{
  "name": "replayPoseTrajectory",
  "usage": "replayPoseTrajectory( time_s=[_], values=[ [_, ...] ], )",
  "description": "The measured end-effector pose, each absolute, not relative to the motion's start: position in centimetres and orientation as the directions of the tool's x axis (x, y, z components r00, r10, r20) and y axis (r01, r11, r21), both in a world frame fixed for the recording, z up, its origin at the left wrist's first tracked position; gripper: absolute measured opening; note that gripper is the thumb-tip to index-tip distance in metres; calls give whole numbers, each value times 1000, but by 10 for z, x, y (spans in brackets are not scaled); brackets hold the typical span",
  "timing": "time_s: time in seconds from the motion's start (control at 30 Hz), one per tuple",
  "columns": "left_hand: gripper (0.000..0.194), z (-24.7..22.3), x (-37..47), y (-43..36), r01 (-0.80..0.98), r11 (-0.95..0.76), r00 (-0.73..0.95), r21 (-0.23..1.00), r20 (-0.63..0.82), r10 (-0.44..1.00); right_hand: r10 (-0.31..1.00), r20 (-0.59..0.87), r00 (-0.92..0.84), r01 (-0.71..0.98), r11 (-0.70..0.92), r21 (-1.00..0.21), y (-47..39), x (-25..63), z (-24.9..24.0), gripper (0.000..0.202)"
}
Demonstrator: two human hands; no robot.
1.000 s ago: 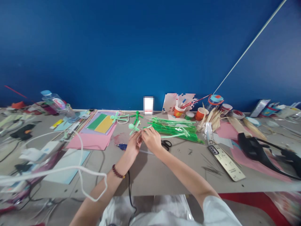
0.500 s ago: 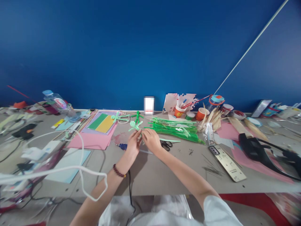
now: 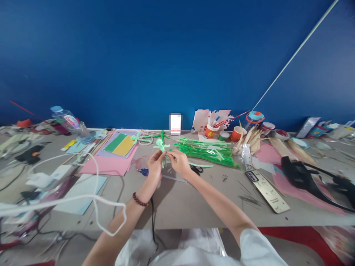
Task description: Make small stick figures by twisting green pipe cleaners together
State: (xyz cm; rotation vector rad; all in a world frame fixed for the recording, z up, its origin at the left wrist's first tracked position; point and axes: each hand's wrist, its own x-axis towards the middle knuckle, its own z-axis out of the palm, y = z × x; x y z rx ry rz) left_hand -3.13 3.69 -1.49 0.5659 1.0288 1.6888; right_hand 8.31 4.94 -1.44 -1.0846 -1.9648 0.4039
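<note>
Figure [image 3: 160,146] in pale green, head toward the worktop's [image 3: 194,207] back edge, is pinched by the left hand's [image 3: 155,165] fingers, the right hand's [image 3: 180,163] beside its lower end, grip unclear.

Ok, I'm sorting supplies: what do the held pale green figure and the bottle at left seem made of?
Pale green figure: probably pipe cleaner, matte, given its fuzzy, bent stems. Bottle: likely clear plastic, glossy; the background shows through.

Above the counter [image 3: 194,207], the person's left hand [image 3: 155,163] pinches a pale green fuzzy figure [image 3: 159,144], the right hand [image 3: 179,162] close beside it, with bundled green stems [image 3: 202,152] to the right, pink paper [image 3: 111,167] to the left and a dark green figure [image 3: 162,133] on the far side.
</note>
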Motion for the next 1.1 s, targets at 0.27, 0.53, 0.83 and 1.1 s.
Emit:
replayPoseTrajectory(
  time_s=[0.27,0.53,0.83,1.1],
  values=[
    [28,-8,-34,40,-585,-67,-262,808,-110,959,925,305,-228,217,354,-910,63,84,-13,17],
    [27,-2,-35,39,-698,-22,-91,716,-58,994,863,-148,-483,-316,-329,-890,59,86,1,17],
    [23,0,-36,35,-691,31,2,722,-42,999,792,-170,-586,-312,-414,-855,61,90,5,15],
    [18,2,-41,35,-664,81,34,743,-78,996,935,13,-354,-91,-21,-996,55,84,4,20]
  ],
)
